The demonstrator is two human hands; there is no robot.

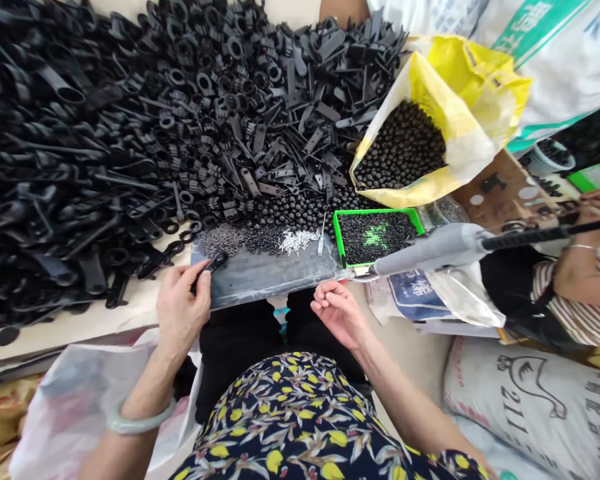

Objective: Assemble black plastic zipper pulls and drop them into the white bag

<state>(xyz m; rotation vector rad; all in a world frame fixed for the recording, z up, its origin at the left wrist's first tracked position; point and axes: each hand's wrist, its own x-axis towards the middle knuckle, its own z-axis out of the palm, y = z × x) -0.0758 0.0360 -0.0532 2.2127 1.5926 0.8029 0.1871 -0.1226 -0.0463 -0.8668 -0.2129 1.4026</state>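
My left hand (181, 308) pinches a black plastic lever part with a ring end (213, 262) at the near left corner of a grey metal plate (265, 275). My right hand (336, 311) hovers below the plate's near edge, palm up, fingers curled; I cannot make out anything in it. On the plate's far edge lie small piles of dark screws (221, 238), black beads (260, 239) and white pins (296, 240).
A huge heap of black plastic parts (130, 120) covers the table. A yellow bag of black beads (420, 133) stands at right, a green tray of beads (375, 235) below it. An electric screwdriver (445, 245) lies by the tray. Another person's arm (580, 267) is at right.
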